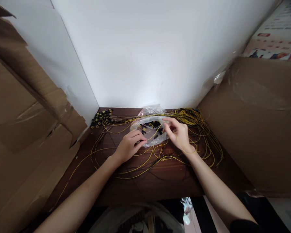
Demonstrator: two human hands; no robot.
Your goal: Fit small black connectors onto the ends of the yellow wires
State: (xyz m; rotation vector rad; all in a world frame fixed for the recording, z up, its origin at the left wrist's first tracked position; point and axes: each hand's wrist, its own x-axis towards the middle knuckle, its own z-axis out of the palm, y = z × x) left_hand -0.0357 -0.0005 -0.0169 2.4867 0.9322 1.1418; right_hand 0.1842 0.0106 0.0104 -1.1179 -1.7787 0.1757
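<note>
My left hand (129, 144) has its fingertips pinched together at the lower left rim of a clear plastic bag (157, 141). A thin yellow wire (157, 130) runs from those fingertips up to my right hand (178, 132). The thumb and index finger of the right hand come close together around the wire's upper end, at the bag's right side. Inside the open bag lie several small black and yellow connectors (153, 124). What exactly sits between the right fingertips is too small to make out.
Black connectors with yellow parts (100, 118) are heaped at the table's back left. A bundle of yellow and black wires (188, 117) lies at the back right, with loops across the brown table (135, 187). Cardboard stands on the left (26, 129) and right (254, 123), a white wall (145, 58) behind.
</note>
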